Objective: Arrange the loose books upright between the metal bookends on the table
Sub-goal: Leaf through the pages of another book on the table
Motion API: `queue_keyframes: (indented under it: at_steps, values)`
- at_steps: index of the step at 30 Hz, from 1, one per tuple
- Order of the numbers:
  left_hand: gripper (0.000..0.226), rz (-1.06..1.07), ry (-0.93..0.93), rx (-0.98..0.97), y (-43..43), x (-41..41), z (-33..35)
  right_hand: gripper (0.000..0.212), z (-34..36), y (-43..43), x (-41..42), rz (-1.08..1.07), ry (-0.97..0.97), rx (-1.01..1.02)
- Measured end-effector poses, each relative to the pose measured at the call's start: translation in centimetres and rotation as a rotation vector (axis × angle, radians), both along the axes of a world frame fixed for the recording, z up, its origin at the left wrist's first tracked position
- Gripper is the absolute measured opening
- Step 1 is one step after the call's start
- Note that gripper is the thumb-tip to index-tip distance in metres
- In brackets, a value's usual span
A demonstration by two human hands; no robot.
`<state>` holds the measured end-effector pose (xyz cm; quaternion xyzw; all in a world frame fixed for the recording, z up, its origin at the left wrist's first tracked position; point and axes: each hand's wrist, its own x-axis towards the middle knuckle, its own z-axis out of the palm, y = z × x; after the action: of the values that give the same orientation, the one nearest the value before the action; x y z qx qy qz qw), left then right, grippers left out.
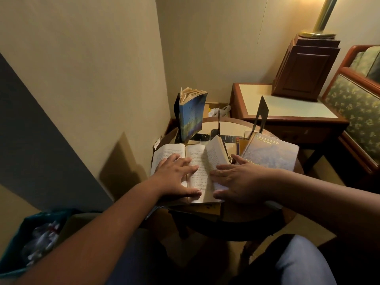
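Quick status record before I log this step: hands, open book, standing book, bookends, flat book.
left hand: flat on the open book's left page, fingers spread
right hand: on the right pages, which are lifted and curling
open book: lying open at the table's near edge
standing book: blue cover, upright at back left, pages fanned
bookend: dark metal, upright at back right, nothing against it
flat book: lying flat on the right, cover up
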<state>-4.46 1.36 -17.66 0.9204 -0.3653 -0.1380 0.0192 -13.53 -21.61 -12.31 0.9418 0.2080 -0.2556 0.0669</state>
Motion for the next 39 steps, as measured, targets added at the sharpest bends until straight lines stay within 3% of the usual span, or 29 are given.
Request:
queue_keyframes:
  at_steps: [7, 13, 20, 33, 39]
  values:
    - [0.091, 0.003, 0.007, -0.013, 0.1, -0.1, -0.1, 0.066, -0.2, 0.8, 6.3, -0.170, -0.036, 0.034]
    - [0.090, 0.012, 0.007, -0.030, 0.2, 0.0, -0.4, 0.076, -1.9, 1.3, 9.2, -0.217, -0.143, -0.072]
    - [0.089, 0.007, 0.014, -0.032, 0.2, 0.2, -0.6, 0.090, -3.2, 1.8, 6.1, -0.170, -0.217, -0.144]
    - [0.093, -0.007, 0.023, -0.016, 0.2, 0.7, -0.6, 0.095, -2.2, 2.0, -3.6, 0.020, -0.145, -0.062]
    - [0.093, -0.002, 0.031, -0.006, 0.2, 0.5, -0.3, 0.102, -1.0, 1.8, -3.9, 0.013, -0.064, -0.041]
